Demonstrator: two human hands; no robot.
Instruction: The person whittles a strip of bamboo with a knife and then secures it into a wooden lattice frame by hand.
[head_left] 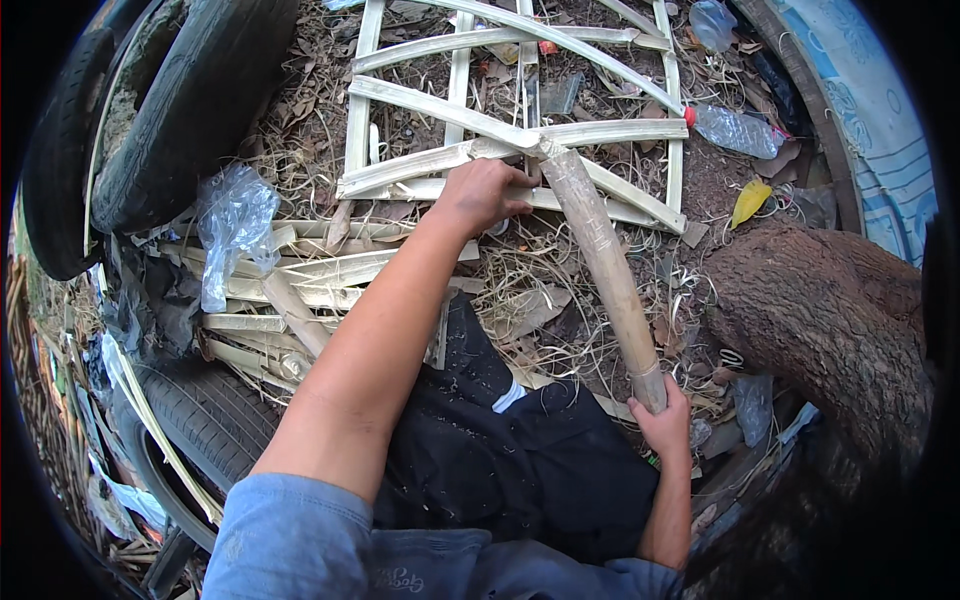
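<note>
A lattice of split bamboo strips lies on the ground ahead of me, long pale slats crossed by slanting ones. My left hand is closed at its near edge, with fingers curled around a bamboo strip near a crossing; the fingertips are partly hidden. In my right hand is the near end of a thick wooden stick. The stick slants away to the left, and its far end meets the strips at the crossing just right of my left hand. Whether it touches them I cannot tell.
Old tyres stand at the left, with another tyre nearer. Beside my left arm lies a pile of bamboo pieces under a crumpled plastic bag. A thick tree trunk and a plastic bottle are at the right. Shavings cover the soil.
</note>
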